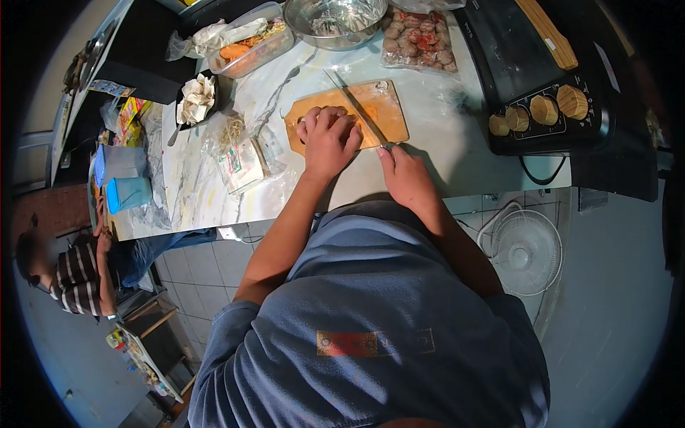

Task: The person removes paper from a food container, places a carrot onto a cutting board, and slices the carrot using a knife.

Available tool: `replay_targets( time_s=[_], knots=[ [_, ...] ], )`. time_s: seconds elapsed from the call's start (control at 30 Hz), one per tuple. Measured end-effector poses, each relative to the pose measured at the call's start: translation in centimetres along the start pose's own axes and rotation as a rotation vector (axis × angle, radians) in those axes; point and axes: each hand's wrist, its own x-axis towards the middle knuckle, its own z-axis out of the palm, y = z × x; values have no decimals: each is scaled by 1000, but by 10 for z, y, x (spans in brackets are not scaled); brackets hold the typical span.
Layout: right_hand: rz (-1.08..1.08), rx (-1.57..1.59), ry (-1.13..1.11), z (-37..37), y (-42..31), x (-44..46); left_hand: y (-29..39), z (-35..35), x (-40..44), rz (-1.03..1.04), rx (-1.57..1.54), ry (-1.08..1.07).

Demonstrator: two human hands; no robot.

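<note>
– What's lying nearest the camera?

– A shirt [371,292]. Past it, the right hand [408,177] is closing around the handle of a knife [354,107], and the blade is slanting across the board [396,127], its tip reaching past the far edge.

– And the left hand [328,143]?

– It's bending its fingers down over the board's left part, apart from the right. I can't tell what it's covering.

– Where's the board sitting?

– It's resting near the middle of the table [457,171], with orange bits [371,112] lying beside the blade.

– What's standing at the far edge?

– A tub [253,64], a bowl [339,44] and a bag of balls [419,46] are lining it, left to right. A stove [503,64] is taking up the right end.
</note>
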Motion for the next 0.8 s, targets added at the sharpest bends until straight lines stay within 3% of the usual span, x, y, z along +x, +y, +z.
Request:
replay_targets(
  time_s=[0.8],
  knots=[
    [21,-11,-30,7,4,3,2,0,1,-28,8,-20]
  ],
)
